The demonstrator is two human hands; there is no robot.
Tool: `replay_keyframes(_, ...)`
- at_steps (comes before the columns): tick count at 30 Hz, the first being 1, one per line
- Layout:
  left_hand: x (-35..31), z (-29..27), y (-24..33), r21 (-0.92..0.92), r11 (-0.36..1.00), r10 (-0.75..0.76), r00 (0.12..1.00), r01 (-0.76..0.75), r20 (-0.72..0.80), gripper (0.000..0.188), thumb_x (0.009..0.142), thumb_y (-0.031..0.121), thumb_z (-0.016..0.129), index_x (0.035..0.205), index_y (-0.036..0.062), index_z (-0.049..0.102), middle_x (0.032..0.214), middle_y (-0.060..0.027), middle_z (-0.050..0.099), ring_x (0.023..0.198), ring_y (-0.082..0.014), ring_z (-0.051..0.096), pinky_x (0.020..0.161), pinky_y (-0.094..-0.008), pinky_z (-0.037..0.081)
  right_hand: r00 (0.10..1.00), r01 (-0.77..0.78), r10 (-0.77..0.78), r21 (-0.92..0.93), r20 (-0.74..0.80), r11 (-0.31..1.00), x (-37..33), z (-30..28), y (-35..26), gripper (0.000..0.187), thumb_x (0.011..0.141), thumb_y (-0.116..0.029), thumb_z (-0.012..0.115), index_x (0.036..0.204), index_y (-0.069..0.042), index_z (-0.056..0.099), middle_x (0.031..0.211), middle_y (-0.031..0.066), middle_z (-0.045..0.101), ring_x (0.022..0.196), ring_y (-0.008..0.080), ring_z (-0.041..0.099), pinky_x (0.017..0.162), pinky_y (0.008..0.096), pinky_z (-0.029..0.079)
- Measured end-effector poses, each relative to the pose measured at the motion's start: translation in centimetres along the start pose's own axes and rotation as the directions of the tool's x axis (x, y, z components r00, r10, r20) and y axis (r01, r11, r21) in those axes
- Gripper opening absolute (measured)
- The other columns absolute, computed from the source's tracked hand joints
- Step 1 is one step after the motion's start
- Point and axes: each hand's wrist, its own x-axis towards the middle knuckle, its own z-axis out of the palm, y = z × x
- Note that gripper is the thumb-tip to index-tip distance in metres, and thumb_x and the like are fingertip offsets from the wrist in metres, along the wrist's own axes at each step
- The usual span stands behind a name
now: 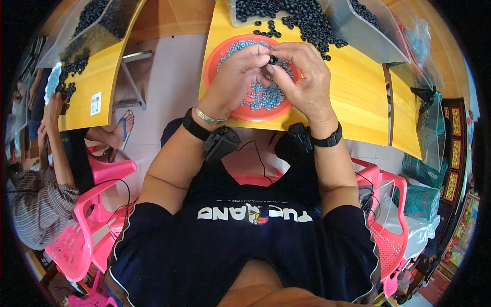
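A small black round part (273, 60) with a hollow centre is held over an orange-red basin (208, 66). My right hand (305, 77) pinches it between thumb and forefinger. Close against its left side is my left hand (240, 77), its thumb and forefinger brought together at the part. What those left fingers hold, if anything, is too small to make out. Many small shiny silvery-blue metal pieces (266, 96) lie in the basin below both hands.
Loose black round parts (312, 25) spill from a clear bin (353, 36) on the yellow table (358, 92). Left, a co-worker (43, 189) sits at another yellow table (89, 97) with similar black parts. Pink chairs (76, 245) stand around.
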Motion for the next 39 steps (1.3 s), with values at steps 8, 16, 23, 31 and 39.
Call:
replay_keyframes(8,0.2,0.6,-0.3,0.050,0.999,0.024,0.998,-0.022,-0.050,0.018,0.093,0.019,0.046,0.097,0.0050,0.055,0.088,-0.0017,0.056,0.082,-0.0098,0.055,0.073,-0.0249,0.045,1.000,0.022,-0.021,-0.068,0.002,0.997,-0.1,0.3,0.0,0.022,0.069,-0.005,0.070,0.090,-0.005,0.066,0.091,0.0095,0.066,0.086,0.0248,0.062,0.076,0.0330,0.048)
replay_keyframes(16,0.3,0.0,0.1,-0.179,0.982,-0.057,0.997,0.066,0.053,0.022,0.093,0.018,0.046,0.105,0.0022,0.053,0.097,-0.0058,0.057,0.089,-0.0155,0.057,0.080,-0.0333,0.046,1.000,-0.026,0.026,0.017,-0.012,1.000,-0.1,0.3,0.0,0.023,0.067,-0.010,0.072,0.089,-0.006,0.066,0.091,0.0086,0.066,0.086,0.0267,0.061,0.075,0.0340,0.050)
replay_keyframes(23,0.2,0.4,0.1,-0.224,0.972,-0.068,0.998,0.065,-0.004,0.017,0.091,0.018,0.049,0.100,0.0042,0.055,0.090,-0.0042,0.057,0.082,-0.0134,0.056,0.072,-0.0288,0.046,1.000,0.008,-0.007,0.018,-0.023,1.000,-0.1,0.4,0.1,0.022,0.068,-0.009,0.071,0.089,-0.006,0.065,0.090,0.0089,0.066,0.085,0.0263,0.062,0.075,0.0337,0.050)
replay_keyframes(31,0.2,0.2,-0.1,-0.124,0.992,-0.029,0.999,0.034,0.036,0.017,0.092,0.018,0.046,0.099,0.0042,0.054,0.090,-0.0035,0.056,0.084,-0.0120,0.055,0.074,-0.0278,0.046,0.999,0.009,-0.008,0.032,-0.033,0.999,-0.1,0.4,0.1,0.022,0.067,-0.008,0.071,0.087,-0.006,0.063,0.091,0.0083,0.066,0.086,0.0264,0.062,0.076,0.0342,0.049)
replay_keyframes(39,0.2,0.5,-0.2,0.220,0.974,0.056,0.998,-0.050,-0.019,0.017,0.094,0.020,0.044,0.098,0.0060,0.053,0.091,-0.0018,0.055,0.086,-0.0108,0.054,0.074,-0.0269,0.046,0.999,0.034,-0.035,-0.014,-0.023,0.999,-0.1,0.3,0.3,0.021,0.068,-0.006,0.070,0.088,-0.007,0.064,0.091,0.0077,0.066,0.087,0.0261,0.061,0.076,0.0341,0.050)
